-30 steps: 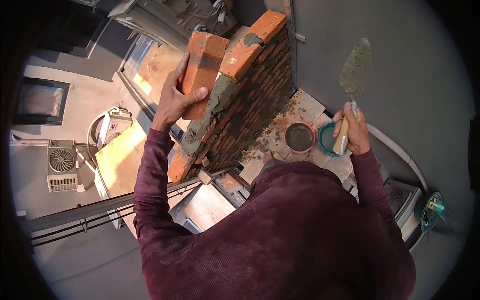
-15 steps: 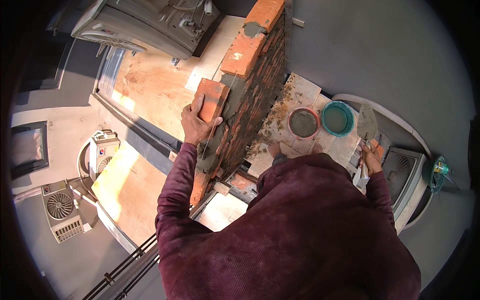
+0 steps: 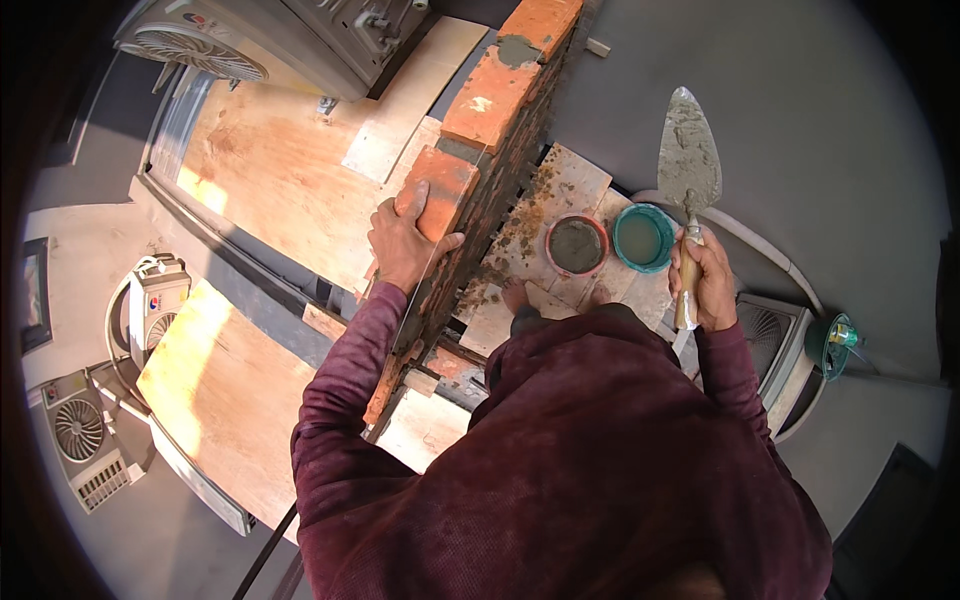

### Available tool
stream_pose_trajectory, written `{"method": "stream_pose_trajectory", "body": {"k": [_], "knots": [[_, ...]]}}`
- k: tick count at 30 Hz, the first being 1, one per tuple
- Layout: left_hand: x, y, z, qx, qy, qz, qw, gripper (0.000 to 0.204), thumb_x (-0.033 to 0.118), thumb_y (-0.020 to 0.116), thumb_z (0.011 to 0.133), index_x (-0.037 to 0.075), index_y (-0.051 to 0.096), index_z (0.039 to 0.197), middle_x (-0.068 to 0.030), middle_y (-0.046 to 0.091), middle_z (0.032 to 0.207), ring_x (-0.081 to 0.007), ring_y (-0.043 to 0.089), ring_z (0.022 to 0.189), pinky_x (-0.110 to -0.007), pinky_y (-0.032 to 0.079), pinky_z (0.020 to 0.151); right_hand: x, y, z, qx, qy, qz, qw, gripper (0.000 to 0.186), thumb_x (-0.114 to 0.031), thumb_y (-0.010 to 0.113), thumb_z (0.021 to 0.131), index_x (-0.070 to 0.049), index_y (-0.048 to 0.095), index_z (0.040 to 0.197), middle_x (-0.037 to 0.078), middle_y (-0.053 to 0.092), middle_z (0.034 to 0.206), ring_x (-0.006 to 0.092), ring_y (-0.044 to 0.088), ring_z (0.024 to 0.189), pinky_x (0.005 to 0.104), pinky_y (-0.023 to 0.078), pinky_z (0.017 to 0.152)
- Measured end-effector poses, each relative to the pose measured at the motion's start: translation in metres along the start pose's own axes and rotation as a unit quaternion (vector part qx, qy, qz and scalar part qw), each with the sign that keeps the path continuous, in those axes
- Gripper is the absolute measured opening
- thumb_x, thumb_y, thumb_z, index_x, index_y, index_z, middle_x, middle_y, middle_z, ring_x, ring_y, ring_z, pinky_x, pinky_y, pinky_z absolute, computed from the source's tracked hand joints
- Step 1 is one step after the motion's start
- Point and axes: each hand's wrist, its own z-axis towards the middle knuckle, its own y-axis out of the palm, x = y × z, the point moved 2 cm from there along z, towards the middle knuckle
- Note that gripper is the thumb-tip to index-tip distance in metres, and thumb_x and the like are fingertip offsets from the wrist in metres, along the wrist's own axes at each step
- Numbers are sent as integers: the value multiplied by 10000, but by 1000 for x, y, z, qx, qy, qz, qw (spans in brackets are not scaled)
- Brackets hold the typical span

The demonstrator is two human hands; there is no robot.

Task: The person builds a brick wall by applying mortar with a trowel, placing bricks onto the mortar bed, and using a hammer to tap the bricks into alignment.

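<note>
My left hand [image 3: 398, 248] is closed around an orange brick [image 3: 447, 182] on top of the brick wall [image 3: 490, 95], with the thumb on its near side by the string and a finger along its top. The brick lies close to the laid brick beyond it, grey mortar showing between them. A thin string line [image 3: 408, 312] runs along the wall's top edge. On my right, my right hand [image 3: 712, 280] grips the wooden handle of a trowel [image 3: 690, 150], its mortar-smeared blade pointing up and away from me.
A red-rimmed bucket of mortar [image 3: 577, 246] and a teal bucket of cloudy liquid [image 3: 643, 238] stand on stained boards [image 3: 572, 180] by my bare feet. An air-conditioner unit [image 3: 770, 335] sits at right. Beyond the wall are plywood sheets [image 3: 270, 150] and another large unit [image 3: 330, 45].
The brick has moved farther along the wall, up against the laid brick, with my left hand still holding it. My right hand has raised the trowel and brought it inward.
</note>
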Motion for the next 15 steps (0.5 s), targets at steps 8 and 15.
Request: {"method": "stream_pose_trajectory", "body": {"k": [8, 15], "knots": [[3, 4, -5, 7, -2, 13, 1000, 965, 577, 820, 586, 251, 449, 1415, -231, 448, 1229, -377, 442, 1112, -478, 382, 914, -64, 143, 43, -78, -253, -37, 964, 308, -309, 441, 1005, -51, 426, 1171, 85, 581, 985, 98, 500, 845, 263, 430, 748], [-36, -10, 5, -46, 31, -209, 976, 936, 505, 799, 669, 137, 407, 1434, -271, 483, 1280, -388, 476, 1182, -459, 400, 962, -50, 231, 109, -250, -273, -188, 910, 301, -149, 635, 916, -10, 522, 1157, 100, 626, 1102, 140, 629, 906, 255, 550, 693]]}}
